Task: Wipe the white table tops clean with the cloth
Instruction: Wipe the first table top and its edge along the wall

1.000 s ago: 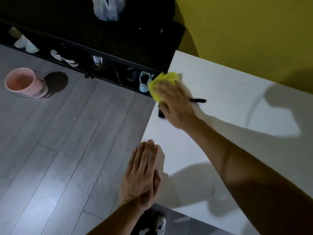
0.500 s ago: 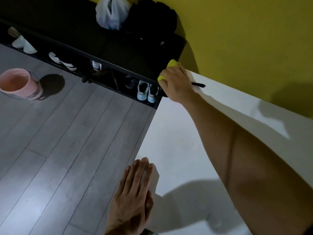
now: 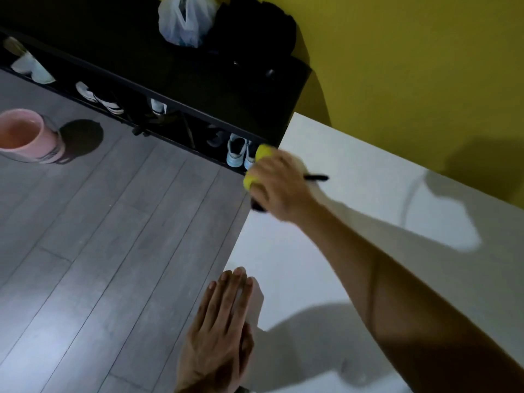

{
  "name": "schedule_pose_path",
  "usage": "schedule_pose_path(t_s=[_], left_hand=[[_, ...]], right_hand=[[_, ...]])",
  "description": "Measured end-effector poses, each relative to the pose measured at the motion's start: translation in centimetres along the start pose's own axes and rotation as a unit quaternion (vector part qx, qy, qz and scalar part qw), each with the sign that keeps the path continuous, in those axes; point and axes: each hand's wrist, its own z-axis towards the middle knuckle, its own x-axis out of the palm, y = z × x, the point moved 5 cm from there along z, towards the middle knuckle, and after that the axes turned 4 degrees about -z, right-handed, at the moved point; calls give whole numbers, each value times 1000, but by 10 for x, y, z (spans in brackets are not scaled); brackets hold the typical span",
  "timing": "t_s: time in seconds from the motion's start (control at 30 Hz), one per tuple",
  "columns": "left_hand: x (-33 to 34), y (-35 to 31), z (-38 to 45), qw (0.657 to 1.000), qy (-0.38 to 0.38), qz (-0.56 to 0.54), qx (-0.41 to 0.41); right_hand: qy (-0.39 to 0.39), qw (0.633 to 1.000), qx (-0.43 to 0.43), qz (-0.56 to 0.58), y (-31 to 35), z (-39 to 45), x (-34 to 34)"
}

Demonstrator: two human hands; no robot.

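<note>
- The right hand (image 3: 279,185) was stretched out to the far left edge of the smooth white tabletop (image 3: 368,199), fingers curled round a bunched bright yellow cloth (image 3: 256,168), which it pressed against that edge near the corner.
- Only a lump of the cloth showed beyond the knuckles; the rest was hidden under the hand.
- A slim black pen-like thing (image 3: 316,177) stuck out from behind the hand on the tabletop side, and a dark end showed below the hand too; I could not tell whether the hand held it or it lay on the tabletop.
- The left hand (image 3: 221,330) lay flat, fingers straight and together, on the near left edge of the tabletop, holding nothing.
- Beside the tabletop's far corner stood a low black shoe shelf (image 3: 198,89) against the yellow wall (image 3: 397,58), with pale sneakers (image 3: 236,150) in its open compartments.
- On top of the shelf sat a white plastic bag (image 3: 183,21) next to a black bundle (image 3: 261,26).
- A pink round bucket (image 3: 25,136) stood well apart on the grey plank floor (image 3: 99,236).
</note>
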Motion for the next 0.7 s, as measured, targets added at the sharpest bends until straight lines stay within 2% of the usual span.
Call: schedule_pose_path(t_s=[0.07, 0.17, 0.3, 0.4, 0.5, 0.57, 0.7], left_hand=[[3, 2, -2, 1000, -18, 6, 8], [5, 3, -1, 999, -27, 10, 15], [5, 1, -1, 1000, 20, -16, 6], [5, 2, 0, 999, 33, -24, 2], [4, 2, -2, 999, 36, -30, -11], [0, 1, -3, 998, 19, -52, -17], [-30, 16, -20, 990, -39, -128, -50]], right_hand=[[-17, 995, 91, -36, -45, 32, -4], [-36, 981, 183, -61, -83, 60, -10], [-36, 970, 233, -62, -69, 50, -8], [-21, 980, 194, -26, -4, 11, -5], [-8, 997, 70, 26, 78, -52, 4], [-3, 999, 19, 37, 103, -75, 10], [-42, 998, 45, 14, 102, -72, 10]])
